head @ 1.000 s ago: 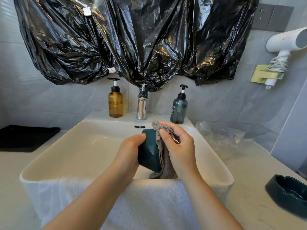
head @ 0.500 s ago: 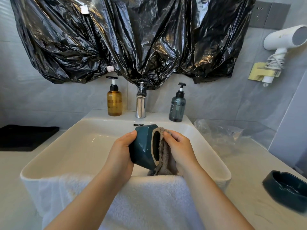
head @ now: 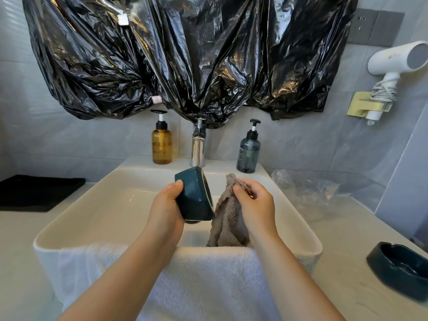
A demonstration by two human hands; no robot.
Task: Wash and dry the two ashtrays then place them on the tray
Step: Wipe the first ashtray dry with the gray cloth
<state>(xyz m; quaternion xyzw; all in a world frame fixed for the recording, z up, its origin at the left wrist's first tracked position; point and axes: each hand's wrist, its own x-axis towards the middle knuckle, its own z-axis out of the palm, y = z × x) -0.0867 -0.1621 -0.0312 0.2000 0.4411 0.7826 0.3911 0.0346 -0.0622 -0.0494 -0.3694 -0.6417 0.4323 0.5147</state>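
left hand [head: 165, 205] grips ashtray [head: 194, 198], seemingly marble counter [head: 335, 239]

Black plastic sheeting [head: 185, 54] hangs above a chrome tap [head: 198, 147] standing between an amber pump bottle [head: 162, 144] and a grey-blue pump bottle [head: 248, 154], a white hair dryer [head: 393, 61] sits in a wall holder at the right, and a white towel [head: 208, 286] drapes over the near rim of the sink [head: 97, 209].

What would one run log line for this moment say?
left hand: holds ashtray over sink | right hand: grips cloth | second ashtray: on counter, right of sink | tray: on counter, left of sink
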